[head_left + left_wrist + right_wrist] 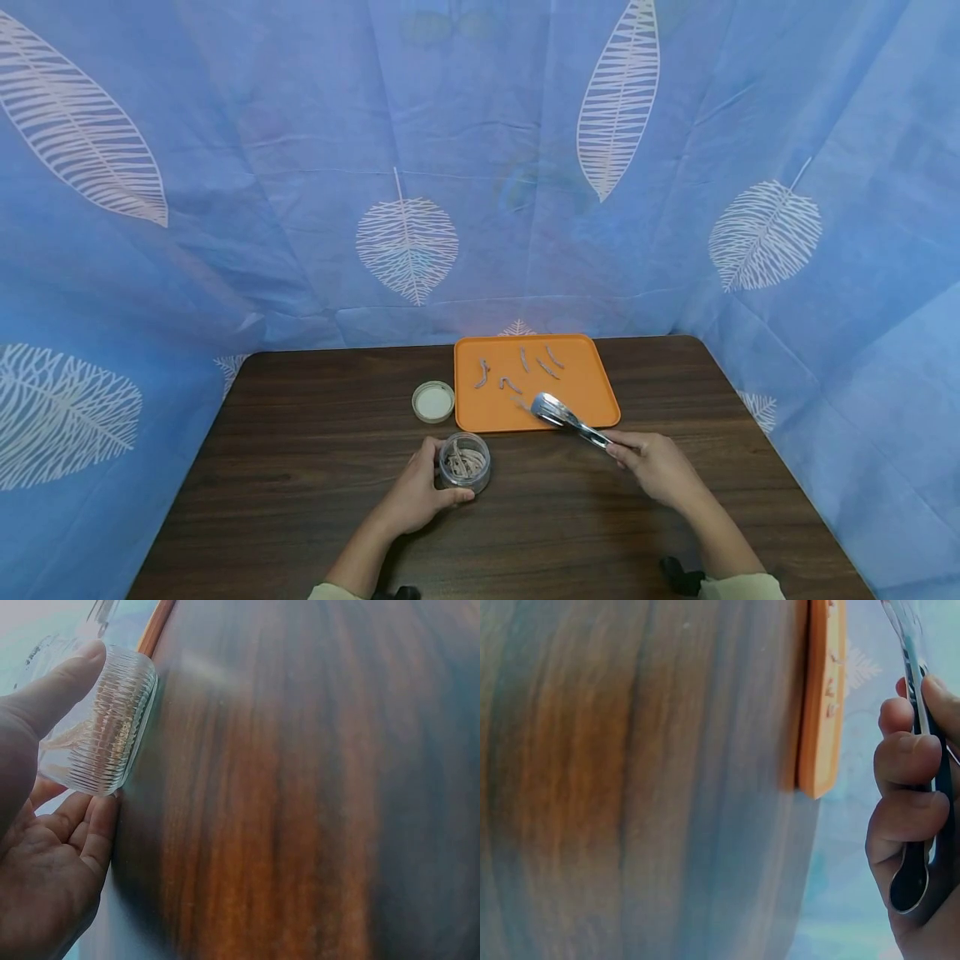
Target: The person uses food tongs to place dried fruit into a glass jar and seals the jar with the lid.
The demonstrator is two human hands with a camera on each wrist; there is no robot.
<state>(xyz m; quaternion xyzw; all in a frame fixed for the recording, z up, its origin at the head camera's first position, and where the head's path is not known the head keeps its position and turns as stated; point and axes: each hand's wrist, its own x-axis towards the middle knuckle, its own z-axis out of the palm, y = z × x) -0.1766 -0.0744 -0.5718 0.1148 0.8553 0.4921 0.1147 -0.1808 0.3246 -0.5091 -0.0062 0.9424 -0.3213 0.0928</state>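
Note:
My left hand [417,492] grips a clear round jar [489,479], thumb and fingers around its sides. Thin pale worm-like strips [465,461] lie inside it, and the left wrist view shows the jar's ribbed wall [124,712]. Metal tongs [573,419] are in my right hand [660,468], fingers curled round the handles [909,881]. Their tips are over the near part of an orange tray [588,400], with a thin strip [520,402] right at them. Several greyish strips [482,373] lie spread over the tray.
A round lid [433,402] lies on the dark wooden table [315,450], just left of the tray and behind the jar. Blue cloth [487,250] with white leaf prints hangs behind the table and along both sides.

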